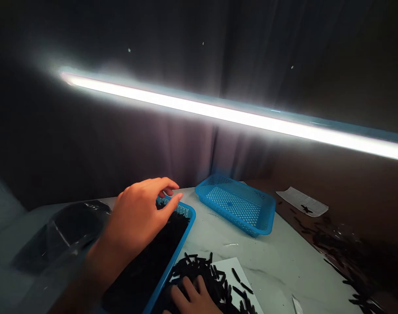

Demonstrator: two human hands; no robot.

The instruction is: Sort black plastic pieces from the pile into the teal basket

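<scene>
My left hand (140,209) hovers over a blue plastic basket (188,235) heaped with small black pieces (153,248). Its thumb and fingers are curved and apart, with nothing visible between them. Low in the view, my right hand (195,298) rests on a loose pile of short black stick-like pieces (215,277) beside the basket. The fingers there are spread and bent over the pile, their tips partly among the pieces. Part of the pile lies on a white sheet (229,266). What the black pieces are, I cannot make out.
A second blue basket (267,218) with a perforated bottom stands farther back. Left of the full basket lies a clear plastic bag (64,231) with dark contents. More black pieces (358,296) and a paper slip (297,200) are at the right. A bright tube light (218,111) crosses above.
</scene>
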